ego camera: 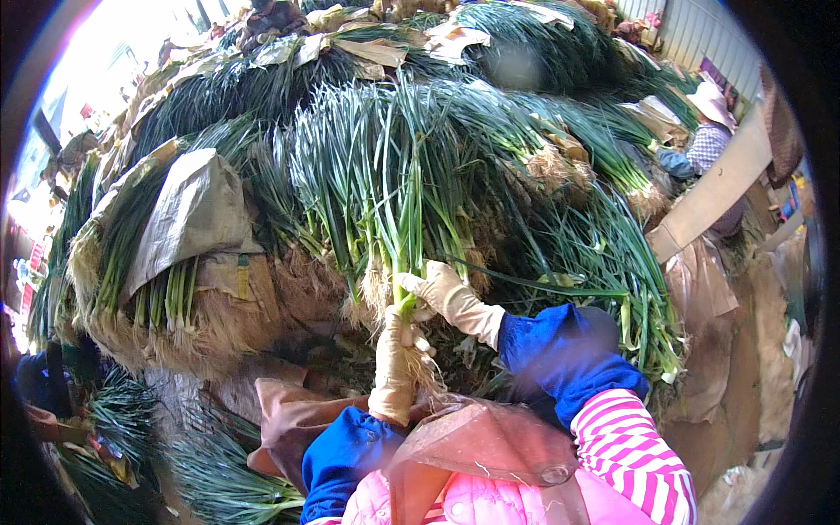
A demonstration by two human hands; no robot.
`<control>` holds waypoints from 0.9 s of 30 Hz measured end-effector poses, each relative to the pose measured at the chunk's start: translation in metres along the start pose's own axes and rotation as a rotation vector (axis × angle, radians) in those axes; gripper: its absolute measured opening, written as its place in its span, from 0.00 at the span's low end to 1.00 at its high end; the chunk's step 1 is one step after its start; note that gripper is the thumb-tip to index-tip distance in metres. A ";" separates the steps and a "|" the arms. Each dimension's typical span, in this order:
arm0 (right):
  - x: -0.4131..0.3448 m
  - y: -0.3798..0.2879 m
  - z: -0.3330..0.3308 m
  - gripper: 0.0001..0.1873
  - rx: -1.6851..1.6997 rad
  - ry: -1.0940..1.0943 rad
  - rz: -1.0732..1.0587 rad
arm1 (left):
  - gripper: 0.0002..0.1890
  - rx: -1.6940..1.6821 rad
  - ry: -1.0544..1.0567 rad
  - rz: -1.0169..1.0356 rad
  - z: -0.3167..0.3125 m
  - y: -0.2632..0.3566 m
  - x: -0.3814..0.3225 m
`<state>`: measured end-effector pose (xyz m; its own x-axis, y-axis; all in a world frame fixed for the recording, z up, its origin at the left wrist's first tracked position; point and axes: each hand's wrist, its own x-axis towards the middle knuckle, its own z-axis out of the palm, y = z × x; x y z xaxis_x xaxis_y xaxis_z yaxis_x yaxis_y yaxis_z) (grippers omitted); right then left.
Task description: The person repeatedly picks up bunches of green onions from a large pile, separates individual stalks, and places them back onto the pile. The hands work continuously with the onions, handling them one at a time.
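Observation:
My left hand [394, 357], in a beige glove, is closed around the lower stem of a green onion [409, 243]. Its pale roots [423, 374] hang beside that glove, and its long leaves point away from me. Just above, my right hand [453, 295], gloved too, has its fingertips on the pale green part of the stem, partly hidden by the glove. Straight beyond my hands lies a thick heap of green onions [354, 157] with dark green leaves and stringy roots.
A grey woven sack [193, 210] covers bundles at left. Loose green onions [610, 262] lie at right, and more [230, 472] at lower left. A person in a pale hat [712, 105] sits at right behind a tan strip [715, 184]. A brown apron [492, 440] covers my lap.

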<state>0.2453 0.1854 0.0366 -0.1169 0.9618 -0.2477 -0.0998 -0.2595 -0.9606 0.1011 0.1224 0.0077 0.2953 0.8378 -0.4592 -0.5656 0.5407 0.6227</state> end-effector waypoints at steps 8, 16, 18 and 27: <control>-0.039 -0.013 0.003 0.12 0.208 -0.459 0.115 | 0.18 -0.087 -0.230 0.083 -0.003 0.011 0.016; -0.077 -0.042 0.033 0.15 -0.147 -0.722 0.208 | 0.19 -0.149 -0.053 -0.055 -0.022 0.017 0.021; -0.087 -0.049 0.032 0.15 -0.047 -1.010 0.286 | 0.19 -0.103 -0.005 0.010 -0.021 0.019 0.018; 0.010 -0.028 -0.035 0.29 -0.996 0.228 -0.048 | 0.09 1.030 0.155 0.657 0.012 -0.013 0.008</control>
<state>0.2818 0.2059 0.0568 0.0672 0.9899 -0.1245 0.7792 -0.1300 -0.6131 0.1201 0.1230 0.0030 0.0496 0.9934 0.1036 0.3197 -0.1141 0.9406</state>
